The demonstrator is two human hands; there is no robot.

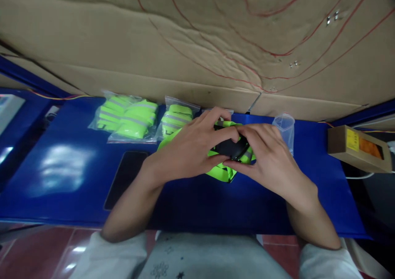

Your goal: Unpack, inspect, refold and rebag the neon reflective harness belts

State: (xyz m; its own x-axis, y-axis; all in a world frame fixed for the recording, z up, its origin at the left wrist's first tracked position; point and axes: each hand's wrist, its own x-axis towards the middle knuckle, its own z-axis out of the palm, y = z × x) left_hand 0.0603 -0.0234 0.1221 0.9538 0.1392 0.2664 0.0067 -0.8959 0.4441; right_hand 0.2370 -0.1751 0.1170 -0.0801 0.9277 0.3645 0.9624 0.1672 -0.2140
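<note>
Above the blue table, my left hand (193, 147) and my right hand (270, 157) meet around a black rounded piece (230, 148). Fingers and thumbs of both hands close on it from either side. Neon yellow-green strap (221, 173) with grey reflective stripes is bunched around and below the black piece, partly covered by my hands. More of the band shows behind my left wrist. How the strap joins the piece is hidden by my fingers.
Clear bags of folded neon straps (132, 120) lie at the back left, another bag (177, 117) beside them. A dark flat rectangle (125, 176) is near my left forearm. A clear plastic bag (285, 129) and a cardboard box (354, 149) stand right. Cardboard (185, 61) walls the back.
</note>
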